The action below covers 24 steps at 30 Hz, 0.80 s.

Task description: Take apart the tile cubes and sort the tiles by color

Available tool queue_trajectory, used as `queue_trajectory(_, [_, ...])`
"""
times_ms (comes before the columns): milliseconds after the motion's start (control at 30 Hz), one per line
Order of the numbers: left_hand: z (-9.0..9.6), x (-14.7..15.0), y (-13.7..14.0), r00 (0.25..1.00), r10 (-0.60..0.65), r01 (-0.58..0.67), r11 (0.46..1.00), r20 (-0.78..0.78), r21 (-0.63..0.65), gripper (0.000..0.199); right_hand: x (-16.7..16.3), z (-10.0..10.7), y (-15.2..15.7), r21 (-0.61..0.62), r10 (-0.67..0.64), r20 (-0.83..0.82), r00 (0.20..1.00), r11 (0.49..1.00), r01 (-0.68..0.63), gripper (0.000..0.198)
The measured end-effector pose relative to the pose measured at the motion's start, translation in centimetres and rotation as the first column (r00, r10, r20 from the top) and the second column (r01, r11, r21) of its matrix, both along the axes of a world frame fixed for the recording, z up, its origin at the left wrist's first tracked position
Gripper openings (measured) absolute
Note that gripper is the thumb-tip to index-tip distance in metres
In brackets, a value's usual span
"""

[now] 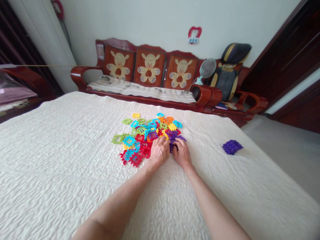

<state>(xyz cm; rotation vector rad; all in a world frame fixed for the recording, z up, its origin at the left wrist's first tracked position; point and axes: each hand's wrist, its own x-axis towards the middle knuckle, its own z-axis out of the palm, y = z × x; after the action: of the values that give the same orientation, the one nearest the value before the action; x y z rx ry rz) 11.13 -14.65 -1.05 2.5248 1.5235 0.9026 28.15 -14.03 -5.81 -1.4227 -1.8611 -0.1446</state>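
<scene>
Quilt point(62, 150): 1 | purple stack point(232, 147): 1 | hands point(160, 149) point(182, 152): 2, seemingly touching purple pieces point(173, 134)

Quilt point(62, 150): off-white, wavy stitched pattern throughout
Pieces point(146, 151) toward the quilt's far edge: red, light blue, lime green, orange, yellow, purple
Stack point(232, 147) by the quilt's right edge: plain purple
Cushions point(150, 66): rust-brown, each with a cream bear, paws spotted dark
Sofa point(203, 96): dark reddish brown
Seat cover point(140, 90): white with greyish patches
Wall point(150, 21): pale grey
</scene>
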Motion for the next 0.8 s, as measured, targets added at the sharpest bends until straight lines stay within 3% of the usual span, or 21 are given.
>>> queue_trajectory(133, [0.5,-1.3,1.0,0.989,0.144,-0.145,0.988,-0.019,-0.053,0.033,-0.3,-0.1,0.1,0.008,-0.011,0.017,1.0,1.0,0.011,0.03])
queue_trajectory(233, [0.4,-2.2,1.5,0.984,0.176,-0.178,0.977,-0.029,-0.113,0.031,-0.3,-0.2,0.1,0.009,-0.026,0.019,0.999,1.0,0.026,0.028])
queue_trajectory(500, [0.9,-7.1,3.4,0.938,0.347,-0.342,0.932,0.023,-0.119,0.036,-0.3,-0.3,0.4,0.019,-0.055,0.044,0.997,0.998,0.054,0.026])
queue_trajectory(633, [0.4,-10.0,3.1,0.944,0.329,-0.328,0.934,-0.023,-0.143,0.032,-0.2,-0.3,0.5,0.016,-0.056,0.053,0.997,0.998,0.056,0.025])
queue_trajectory(800, [-0.8,-12.4,2.4,0.98,0.189,-0.194,0.974,-0.057,-0.113,0.033,-0.3,-0.3,0.6,0.015,-0.054,0.039,0.998,0.998,0.053,0.024])
